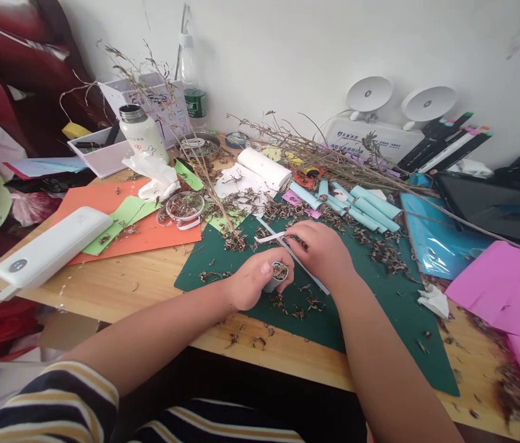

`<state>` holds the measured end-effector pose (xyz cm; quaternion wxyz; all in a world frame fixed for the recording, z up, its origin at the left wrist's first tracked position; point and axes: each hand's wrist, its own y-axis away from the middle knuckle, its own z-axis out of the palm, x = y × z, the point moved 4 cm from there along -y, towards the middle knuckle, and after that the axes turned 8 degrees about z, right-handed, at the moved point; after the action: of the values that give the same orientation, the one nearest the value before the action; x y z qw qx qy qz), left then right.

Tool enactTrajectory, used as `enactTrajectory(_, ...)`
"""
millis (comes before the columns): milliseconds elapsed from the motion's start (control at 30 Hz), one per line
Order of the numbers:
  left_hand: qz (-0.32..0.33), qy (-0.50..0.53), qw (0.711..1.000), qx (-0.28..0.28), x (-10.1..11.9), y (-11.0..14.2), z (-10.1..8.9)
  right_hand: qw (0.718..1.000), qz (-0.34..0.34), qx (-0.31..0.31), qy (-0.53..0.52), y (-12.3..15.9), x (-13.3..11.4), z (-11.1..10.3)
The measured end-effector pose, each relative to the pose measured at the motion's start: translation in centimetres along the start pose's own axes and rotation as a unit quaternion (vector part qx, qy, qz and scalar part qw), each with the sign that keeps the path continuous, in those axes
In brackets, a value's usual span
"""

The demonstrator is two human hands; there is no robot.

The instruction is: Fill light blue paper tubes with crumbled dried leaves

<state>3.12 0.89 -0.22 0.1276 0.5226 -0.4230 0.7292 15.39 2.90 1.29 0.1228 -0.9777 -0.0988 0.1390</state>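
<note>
My left hand (255,277) is wrapped round a short, pale blue-grey paper tube (276,280), its open end turned up and dried leaf bits showing inside. Just to the right and slightly beyond, my right hand (319,249) pinches a thin white strip (269,238) that sticks out leftward above the tube; whether it is paper or tape I cannot tell. A long pale strip (308,271) lies slantwise on the green cutting mat (380,335), partly under my right hand. Crumbled dried leaves (299,307) are strewn on the mat around both hands.
Several light-blue paper rolls (370,206) lie beyond my right hand, near long dry branches (343,157). At left are a white power bank (54,246), orange paper (172,237) and a round container (184,208). Pink sheets (500,295) cover the right side; a white router (365,138) stands behind.
</note>
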Motion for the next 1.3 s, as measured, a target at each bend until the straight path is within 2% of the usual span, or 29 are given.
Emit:
enactTrajectory(133, 0.023, -0.004, 1.000, -0.015, 0.1, -0.2, -0.1, 0.984, 0.086, 0.095, -0.122, 0.9, 0.5, -2.1)
enactTrajectory(233, 0.025, 0.000, 0.999, -0.024, 0.0, -0.2, -0.1, 0.971, 0.086, 0.136, -0.178, 1.5, 0.3, -3.1)
enactTrajectory(433, 0.018, 0.008, 1.000, -0.018, 0.0, -0.3, 0.0, 0.987, 0.051, 0.104, -0.113, 1.4, 0.1, -3.1)
enactTrajectory(533, 0.012, 0.009, 1.000, -0.019, 0.0, -0.4, -0.1, 0.974, 0.013, 0.120, -0.190, 1.8, -0.6, -3.8)
enactTrajectory(633, -0.003, 0.003, 1.000, -0.026, -0.2, -0.3, -0.1, 0.956, -0.075, 0.107, -0.263, 2.4, -2.1, -4.6)
enactTrajectory(733, -0.009, -0.006, 1.000, -0.018, -0.3, -0.1, -0.1, 0.947, -0.183, 0.082, -0.252, 2.6, -3.8, -4.9)
enactTrajectory(800, -0.008, -0.006, 1.000, -0.008, -0.4, 0.0, -0.1, 0.943, -0.225, 0.079, -0.233, 2.6, -4.3, -4.8)
enactTrajectory(1167, -0.001, 0.008, 1.000, 0.001, 0.2, -0.4, -0.3, 0.932, -0.306, 0.101, -0.165, 2.9, -5.1, -4.6)
enactTrajectory(1233, -0.015, 0.026, 1.000, 0.004, 0.0, -0.4, -0.3, 0.928, -0.296, 0.087, -0.207, 2.8, -4.8, -4.3)
enactTrajectory(1300, -0.021, 0.042, 0.999, -0.005, 0.0, -0.4, -0.2, 0.918, -0.256, 0.056, -0.298, 2.5, -4.1, -3.7)
